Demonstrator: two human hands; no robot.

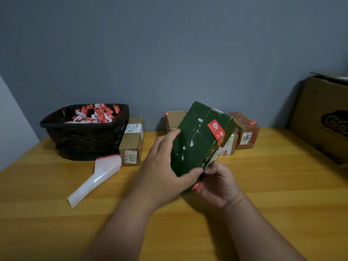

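Over the bench [273, 185], the left hand [162, 166] is gripping a tilted green box [195, 140] while the right hand [218, 183] is pinching its lower edge.

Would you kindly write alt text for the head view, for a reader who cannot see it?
Two hands hold a tilted dark green box with a red sticker at a wooden table: the left hand grips its side, the right hand pinches its lower corner. Behind stand a black-lined bin of sticker scraps and small cardboard boxes.
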